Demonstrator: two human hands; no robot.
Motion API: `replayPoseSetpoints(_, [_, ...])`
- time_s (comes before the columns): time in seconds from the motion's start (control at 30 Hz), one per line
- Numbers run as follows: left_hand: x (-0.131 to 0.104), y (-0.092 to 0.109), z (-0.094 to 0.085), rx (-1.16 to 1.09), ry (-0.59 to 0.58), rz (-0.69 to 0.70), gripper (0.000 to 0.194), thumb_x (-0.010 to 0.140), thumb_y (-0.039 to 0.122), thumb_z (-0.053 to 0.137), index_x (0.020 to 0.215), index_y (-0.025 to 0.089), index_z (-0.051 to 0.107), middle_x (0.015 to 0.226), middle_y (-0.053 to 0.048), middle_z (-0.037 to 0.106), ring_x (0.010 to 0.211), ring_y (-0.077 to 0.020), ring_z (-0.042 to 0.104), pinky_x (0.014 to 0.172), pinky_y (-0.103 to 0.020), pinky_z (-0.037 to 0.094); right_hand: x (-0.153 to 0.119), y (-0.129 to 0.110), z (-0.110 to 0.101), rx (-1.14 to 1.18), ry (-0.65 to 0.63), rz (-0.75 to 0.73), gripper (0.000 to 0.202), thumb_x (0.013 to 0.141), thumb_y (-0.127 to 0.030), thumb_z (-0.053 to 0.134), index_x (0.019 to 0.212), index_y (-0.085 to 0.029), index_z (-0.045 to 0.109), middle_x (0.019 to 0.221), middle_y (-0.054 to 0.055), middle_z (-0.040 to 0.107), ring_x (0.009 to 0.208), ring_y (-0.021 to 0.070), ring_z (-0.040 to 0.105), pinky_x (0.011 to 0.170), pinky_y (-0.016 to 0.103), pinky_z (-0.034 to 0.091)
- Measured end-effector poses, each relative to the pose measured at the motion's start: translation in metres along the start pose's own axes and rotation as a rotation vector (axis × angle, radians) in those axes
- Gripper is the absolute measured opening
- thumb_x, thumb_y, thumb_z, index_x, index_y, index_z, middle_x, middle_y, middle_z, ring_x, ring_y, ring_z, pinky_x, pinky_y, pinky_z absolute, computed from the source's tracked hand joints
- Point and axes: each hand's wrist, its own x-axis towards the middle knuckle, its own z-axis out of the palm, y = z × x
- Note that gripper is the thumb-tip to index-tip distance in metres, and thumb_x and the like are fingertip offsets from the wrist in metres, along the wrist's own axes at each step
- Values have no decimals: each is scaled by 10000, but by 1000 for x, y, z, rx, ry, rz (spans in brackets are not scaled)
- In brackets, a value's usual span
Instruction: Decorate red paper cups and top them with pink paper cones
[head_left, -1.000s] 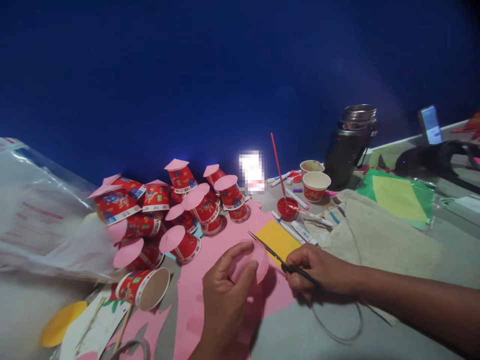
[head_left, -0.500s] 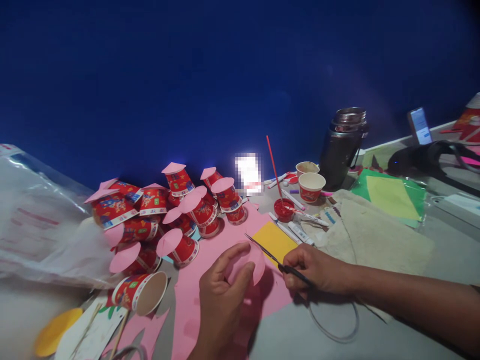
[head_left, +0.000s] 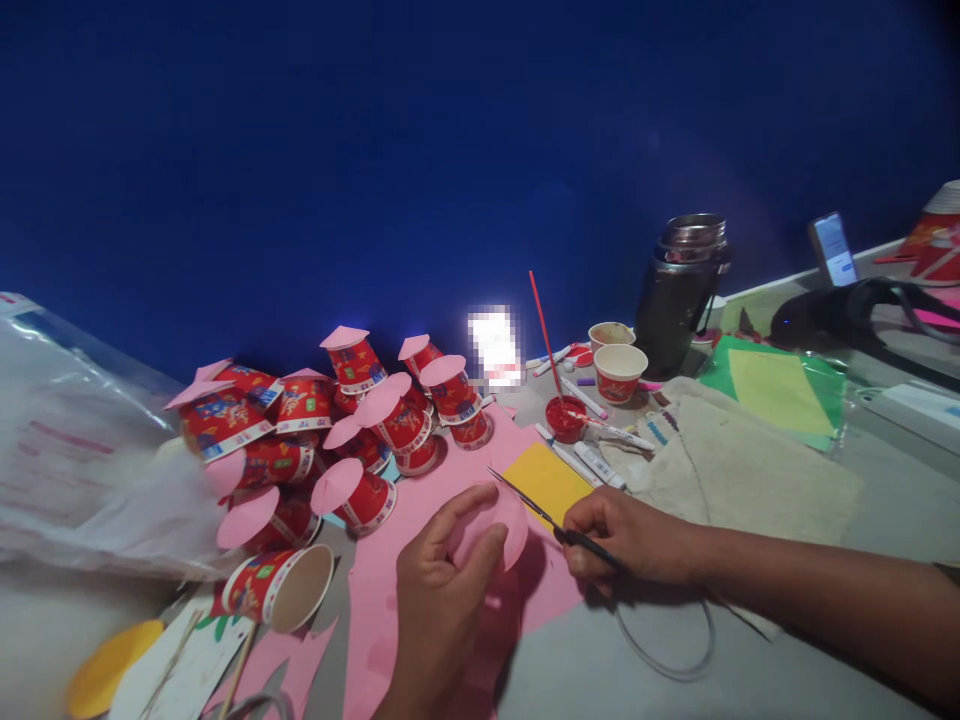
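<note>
My left hand (head_left: 450, 580) holds a round pink paper piece (head_left: 514, 525) between thumb and fingers, above a large pink sheet (head_left: 375, 620). Closed around the handles of dark scissors (head_left: 525, 497) is my right hand (head_left: 626, 540). The blades point up and left, over a yellow paper (head_left: 544, 480), with their tip near the pink piece. Left of my hands are several red paper cups, many capped with pink paper discs, one of them a near cup (head_left: 371, 503). An uncapped cup (head_left: 259, 588) lies on its side.
A plastic bag (head_left: 82, 450) fills the left. Behind my right hand are a red paint pot (head_left: 562, 420), markers, a white cup (head_left: 621, 375) and a dark flask (head_left: 679, 300). A cloth (head_left: 765, 480), green paper (head_left: 724, 375) and a phone (head_left: 834, 250) are at right.
The view has shifted slightly, so objects on the right appear a little further left. Both hands keep nearly the same pose, with the pink piece and scissors still held.
</note>
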Motion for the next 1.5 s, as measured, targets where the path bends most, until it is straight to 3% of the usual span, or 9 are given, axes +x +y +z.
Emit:
replayPoseSetpoints(0.3, [-5, 9, 3, -46, 30, 9, 291, 744, 332, 757, 1011, 225, 803, 1104, -59, 807, 1096, -267, 730, 970, -345, 574, 1, 2, 0, 1, 10, -2, 520, 726, -616, 793, 594, -157, 586, 516, -9, 598, 443, 74, 481, 430, 179, 315])
replayPoseSetpoints(0.73, [2, -14, 0, -19, -17, 44, 351, 759, 388, 778, 1074, 236, 798, 1137, -69, 798, 1100, -277, 729, 905, -337, 597, 0, 1, -3, 8, -57, -16, 479, 756, -569, 792, 617, -149, 607, 540, -7, 616, 456, 76, 506, 443, 180, 349])
replayPoseSetpoints(0.9, [4, -7, -3, -37, -38, -20, 387, 742, 386, 784, 1089, 214, 777, 1170, -85, 776, 1055, -276, 721, 864, -343, 589, 3, 3, -1, 118, 61, 3, 506, 700, -592, 830, 632, -156, 582, 534, -1, 616, 449, 81, 510, 434, 186, 360])
replayPoseSetpoints(1.03, [6, -2, -1, -116, -51, -52, 399, 714, 314, 785, 1099, 213, 752, 1211, -82, 743, 1089, -267, 691, 863, -320, 569, 6, 3, -2, 203, 150, 20, 489, 635, -539, 892, 674, -168, 576, 569, -3, 635, 488, 107, 574, 486, 216, 454])
replayPoseSetpoints(1.13, [8, -2, 1, -193, -44, -66, 447, 680, 232, 775, 1125, 229, 735, 1300, -77, 697, 1070, -242, 685, 780, -269, 565, 6, 0, -6, 124, 259, 23, 472, 602, -506, 915, 688, -163, 603, 616, -4, 633, 537, 125, 603, 521, 242, 492])
replayPoseSetpoints(1.2, [9, -4, 1, -249, -55, -106, 516, 676, 219, 778, 1186, 245, 710, 1322, -73, 675, 913, -194, 700, 664, -242, 550, 7, -2, -8, 62, 316, 0, 446, 599, -484, 917, 693, -156, 629, 647, -6, 621, 560, 116, 583, 534, 243, 492])
replayPoseSetpoints(1.33, [12, -13, 2, -415, -129, -231, 598, 697, 255, 804, 1279, 228, 671, 917, -29, 731, 598, -114, 608, 553, -229, 491, 6, -5, -10, -21, 278, -26, 400, 627, -470, 883, 718, -151, 660, 701, 13, 641, 618, 131, 581, 571, 258, 499])
replayPoseSetpoints(1.4, [13, -17, 3, -504, -149, -279, 578, 712, 292, 812, 1268, 202, 682, 806, -19, 717, 606, -135, 626, 576, -250, 506, 5, -5, -11, -109, 275, -24, 361, 664, -461, 845, 740, -155, 668, 712, 11, 644, 622, 132, 569, 560, 251, 467])
replayPoseSetpoints(1.5, [15, -18, 5, -610, -110, -304, 454, 750, 350, 797, 1163, 172, 738, 962, -77, 767, 774, -182, 702, 668, -276, 548, 4, -5, -14, -352, 359, -40, 341, 706, -474, 798, 716, -168, 647, 641, -22, 582, 575, 112, 482, 505, 234, 347])
